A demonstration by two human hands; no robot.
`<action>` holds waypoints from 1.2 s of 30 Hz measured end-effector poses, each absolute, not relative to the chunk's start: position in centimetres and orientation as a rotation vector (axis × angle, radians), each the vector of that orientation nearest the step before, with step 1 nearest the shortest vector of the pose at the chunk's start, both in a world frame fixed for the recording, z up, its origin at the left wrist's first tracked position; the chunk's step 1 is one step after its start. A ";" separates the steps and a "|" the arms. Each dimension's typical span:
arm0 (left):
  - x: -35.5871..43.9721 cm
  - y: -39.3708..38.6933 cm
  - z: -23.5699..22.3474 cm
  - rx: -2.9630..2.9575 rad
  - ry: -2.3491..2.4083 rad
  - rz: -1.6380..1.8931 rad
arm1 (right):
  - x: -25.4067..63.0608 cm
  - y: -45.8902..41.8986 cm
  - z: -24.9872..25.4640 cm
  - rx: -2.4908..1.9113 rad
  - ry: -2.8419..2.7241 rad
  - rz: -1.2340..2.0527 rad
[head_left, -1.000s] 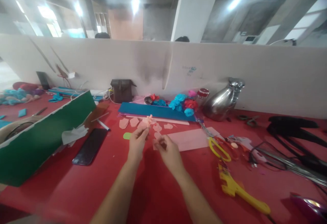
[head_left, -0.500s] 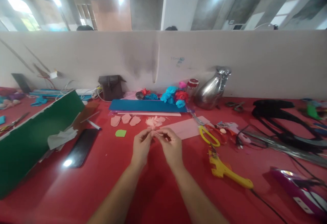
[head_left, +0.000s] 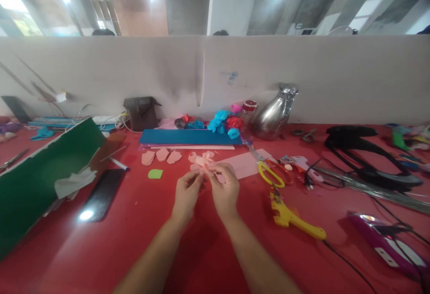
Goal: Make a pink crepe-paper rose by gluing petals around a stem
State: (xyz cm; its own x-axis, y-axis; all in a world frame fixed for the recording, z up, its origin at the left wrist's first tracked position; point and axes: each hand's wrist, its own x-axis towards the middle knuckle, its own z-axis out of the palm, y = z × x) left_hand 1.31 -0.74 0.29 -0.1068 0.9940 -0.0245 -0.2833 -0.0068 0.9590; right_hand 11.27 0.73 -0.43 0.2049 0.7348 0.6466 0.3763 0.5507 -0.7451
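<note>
- Currently, your left hand (head_left: 187, 193) and right hand (head_left: 227, 192) meet over the red table (head_left: 148, 245), thumbs and forefingers nearly closed, pinching a pink paper piece (head_left: 204, 162) between them; you cannot tell which fingertip bears on which fold.
- That piece sits at the middle of the scene, beyond your knuckles.
- To its left, you have three small sets of pink petals (head_left: 162, 154), with a green cutout (head_left: 155, 174) nearer you.
- To its right lie a pink sheet (head_left: 250, 165), then yellow-handled scissors (head_left: 271, 176), with a yellow glue gun (head_left: 297, 222) nearer you.
- On your far side, blue and red paper flowers (head_left: 224, 123) rest by a blue board (head_left: 184, 137).
- Left of your hands lies a dark phone (head_left: 105, 193).
</note>
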 end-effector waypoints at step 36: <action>0.0 0.4 -0.5 0.860 0.867 1.385 | 11.2 1.0 0.0 -1.056 -1.220 1.139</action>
